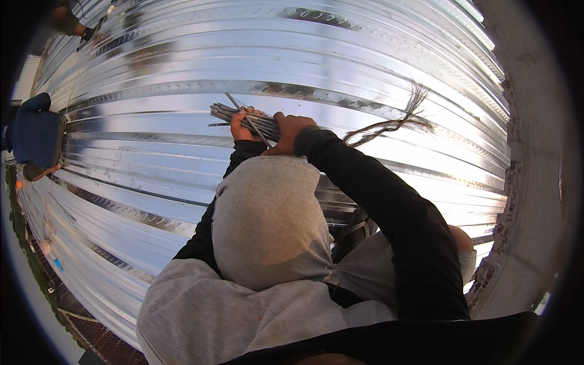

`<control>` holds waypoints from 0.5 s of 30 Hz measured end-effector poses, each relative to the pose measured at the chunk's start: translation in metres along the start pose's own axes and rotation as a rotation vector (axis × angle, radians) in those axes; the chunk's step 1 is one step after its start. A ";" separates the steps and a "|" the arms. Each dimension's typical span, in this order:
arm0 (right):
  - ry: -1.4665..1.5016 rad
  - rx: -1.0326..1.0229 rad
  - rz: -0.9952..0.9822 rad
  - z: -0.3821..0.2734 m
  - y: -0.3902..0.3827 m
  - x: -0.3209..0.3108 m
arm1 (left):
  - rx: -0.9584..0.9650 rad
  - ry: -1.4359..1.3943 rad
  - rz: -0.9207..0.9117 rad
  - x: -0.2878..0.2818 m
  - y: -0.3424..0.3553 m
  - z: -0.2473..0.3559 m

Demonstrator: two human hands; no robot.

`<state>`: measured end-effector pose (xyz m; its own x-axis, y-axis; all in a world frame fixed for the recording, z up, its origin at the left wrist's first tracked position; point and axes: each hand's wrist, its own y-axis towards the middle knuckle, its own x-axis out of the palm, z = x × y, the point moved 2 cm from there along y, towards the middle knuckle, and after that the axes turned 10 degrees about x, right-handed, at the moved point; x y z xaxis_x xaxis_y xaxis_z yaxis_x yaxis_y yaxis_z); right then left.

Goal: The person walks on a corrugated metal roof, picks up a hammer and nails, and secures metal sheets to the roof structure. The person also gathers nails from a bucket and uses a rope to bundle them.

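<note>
A bundle of thin grey metal rods (226,111) lies between my two hands, ahead of my knees. My left hand (241,124) is wrapped round the bundle near its left end, where the rod tips stick out unevenly. My right hand (288,135) closes on the bundle's right end and hides the tips there. One rod (258,132) slants across the others, its lower end beside my right fingers. Grey cloth (267,213) bulges up between my black-sleeved arms and covers part of the left one.
Ribbed shiny metal decking (201,176) spreads all round me. To the right of my hands lies a dark bunch of wires (389,125), frayed at one end. A concrete edge (535,182) runs down the right. At the left are a person in blue (38,134) and another person's arm (76,27).
</note>
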<state>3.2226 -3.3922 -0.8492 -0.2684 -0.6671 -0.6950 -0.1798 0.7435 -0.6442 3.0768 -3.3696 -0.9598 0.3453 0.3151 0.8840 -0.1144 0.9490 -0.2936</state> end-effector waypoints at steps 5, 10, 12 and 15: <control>0.021 -0.008 -0.047 0.010 0.014 0.012 | -0.113 0.037 -0.077 0.005 -0.008 -0.003; 0.082 -0.005 -0.047 0.018 0.015 0.026 | -0.099 0.225 0.011 0.010 -0.020 -0.007; 0.078 -0.061 -0.049 0.020 0.015 0.027 | -0.084 0.282 0.069 0.009 -0.023 -0.008; 0.145 -0.126 -0.095 0.028 0.018 0.018 | -0.087 0.252 0.133 0.009 -0.024 -0.006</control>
<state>3.2408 -3.3920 -0.8821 -0.3766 -0.7273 -0.5737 -0.3252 0.6837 -0.6533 3.0878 -3.3896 -0.9471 0.5540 0.4162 0.7211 -0.0973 0.8925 -0.4404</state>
